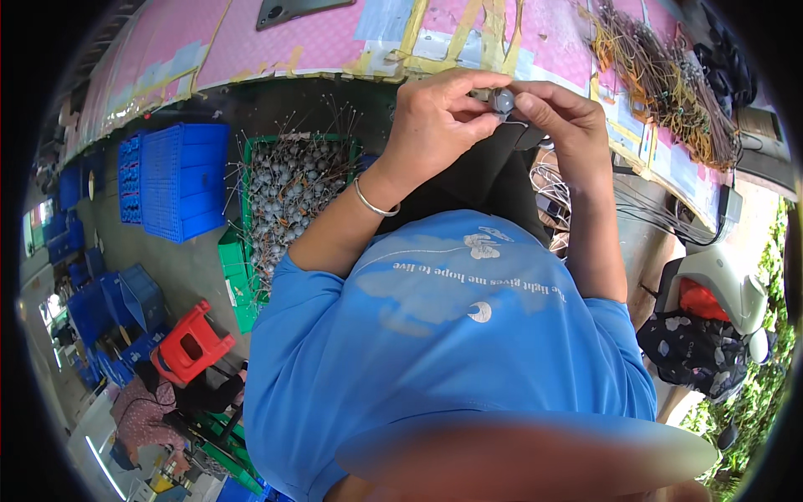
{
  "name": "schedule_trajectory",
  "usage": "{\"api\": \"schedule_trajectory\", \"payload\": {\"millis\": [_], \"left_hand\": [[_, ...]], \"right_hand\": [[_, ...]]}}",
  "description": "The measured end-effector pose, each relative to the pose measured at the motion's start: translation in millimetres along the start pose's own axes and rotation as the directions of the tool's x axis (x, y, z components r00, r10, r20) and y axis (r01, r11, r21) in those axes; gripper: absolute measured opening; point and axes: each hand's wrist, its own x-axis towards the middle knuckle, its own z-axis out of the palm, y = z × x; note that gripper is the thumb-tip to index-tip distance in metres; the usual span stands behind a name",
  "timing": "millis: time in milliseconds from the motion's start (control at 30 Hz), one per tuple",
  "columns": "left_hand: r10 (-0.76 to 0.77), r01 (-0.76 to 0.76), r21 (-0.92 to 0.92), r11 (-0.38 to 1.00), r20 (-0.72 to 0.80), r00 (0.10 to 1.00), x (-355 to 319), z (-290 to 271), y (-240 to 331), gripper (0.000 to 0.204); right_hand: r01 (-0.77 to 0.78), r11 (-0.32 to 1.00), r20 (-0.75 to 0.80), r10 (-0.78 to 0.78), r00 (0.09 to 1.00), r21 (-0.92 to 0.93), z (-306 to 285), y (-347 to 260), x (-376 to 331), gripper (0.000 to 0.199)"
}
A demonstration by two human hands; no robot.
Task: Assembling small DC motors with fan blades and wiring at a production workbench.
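Above the near edge of the table, my left hand [435,117], with a bracelet on its wrist, pinches a small round grey piece [503,101] between thumb and fingers. From the other side, my right hand [565,117] has its thumb and forefinger closed on the same piece. It looks glossy and partly see-through; a short thin wire shows just below it. The fingers cover its ends, so its exact kind cannot be made out. To the left, a green crate [246,180] is heaped with similar grey round pieces [297,184] on thin wires.
A pink-covered table [318,42] patched with tape holds a dark flat device [293,10] and bundled brown wires [669,92]. Blue crates [184,180] and a red stool [194,343] stand left. Another person [146,418] is at lower left. A scooter [719,284] stands right.
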Motion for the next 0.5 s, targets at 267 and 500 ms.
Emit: {"api": "schedule_trajectory", "payload": {"millis": [267,500], "left_hand": [[-0.012,0.036,-0.41,0.911,0.06,0.998,-2.5,11.5,0.5,0.044],[-0.142,0.144,-0.52,0.842,0.044,0.989,-3.9,18.5,9.6,0.051]], "right_hand": [[-0.132,0.859,0.227,0.018,0.974,0.494,-5.4,18.4,-0.3,0.025],[-0.029,0.823,0.029,0.016,0.999,0.567,14.9,22.4,3.6,0.027]]}}
